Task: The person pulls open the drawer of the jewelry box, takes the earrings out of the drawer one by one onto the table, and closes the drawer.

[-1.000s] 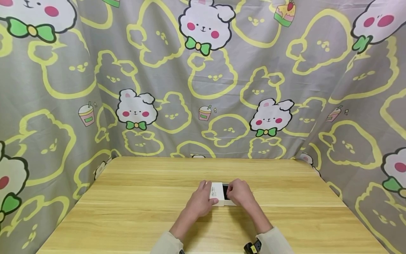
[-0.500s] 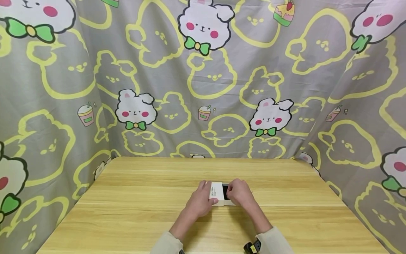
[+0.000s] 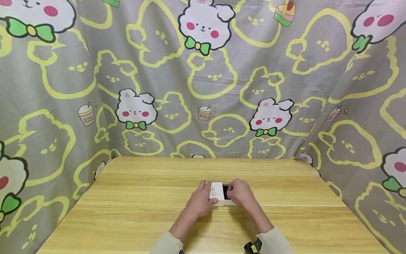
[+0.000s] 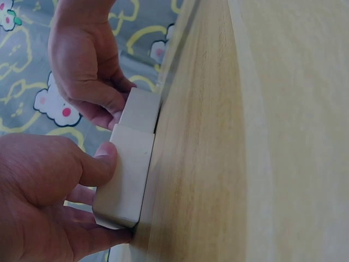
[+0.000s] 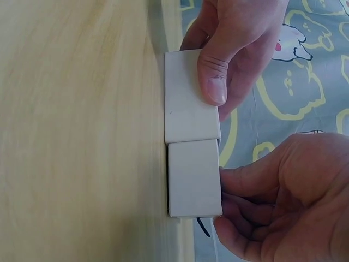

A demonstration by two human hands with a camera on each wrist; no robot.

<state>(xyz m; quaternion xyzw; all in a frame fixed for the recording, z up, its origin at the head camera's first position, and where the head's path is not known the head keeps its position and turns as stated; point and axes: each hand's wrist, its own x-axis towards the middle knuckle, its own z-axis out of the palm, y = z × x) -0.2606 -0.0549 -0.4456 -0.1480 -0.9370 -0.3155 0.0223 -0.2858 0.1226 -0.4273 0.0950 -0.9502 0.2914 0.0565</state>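
A small white slide-out box lies on the table, made of a sleeve (image 3: pixel 217 193) with fine dark lettering and an inner tray (image 5: pixel 194 179) drawn partway out to the right. Black material (image 3: pixel 225 192) shows inside the tray. My left hand (image 3: pixel 199 200) grips the sleeve, thumb on its near side and fingers round the far side. At the tray my right hand (image 3: pixel 240 192) has its fingers curled over the rim; their tips are partly hidden. A thin black strip (image 5: pixel 203 227) pokes out past the tray's end in the right wrist view.
The box rests on a light wooden table (image 3: pixel 133 204). Grey cloth (image 3: pixel 177 81) with cartoon rabbits and yellow outlines hangs around its back and sides. A black device (image 3: pixel 252 247) is strapped at the right wrist by the sleeve cuff.
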